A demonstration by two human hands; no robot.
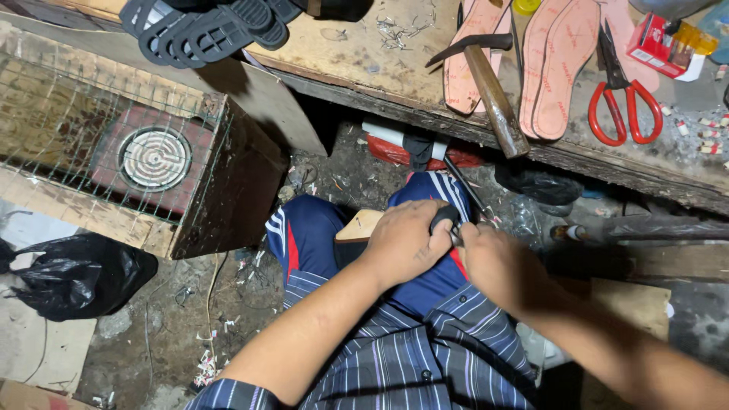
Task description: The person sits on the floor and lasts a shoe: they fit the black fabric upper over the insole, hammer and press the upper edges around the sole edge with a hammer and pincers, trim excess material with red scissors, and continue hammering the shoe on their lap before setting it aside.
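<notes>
While gripped: two hands (448,247), one tool (448,220).

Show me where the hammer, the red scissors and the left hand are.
hammer (493,95), head view, middle of its wooden handle
red scissors (612,85), head view, at the blades' pivot
left hand (406,243), head view, back of the hand

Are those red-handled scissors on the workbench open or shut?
Shut, or nearly so. The red-handled scissors lie flat on the workbench, dark blades together in one point, the two handle loops close side by side.
</notes>
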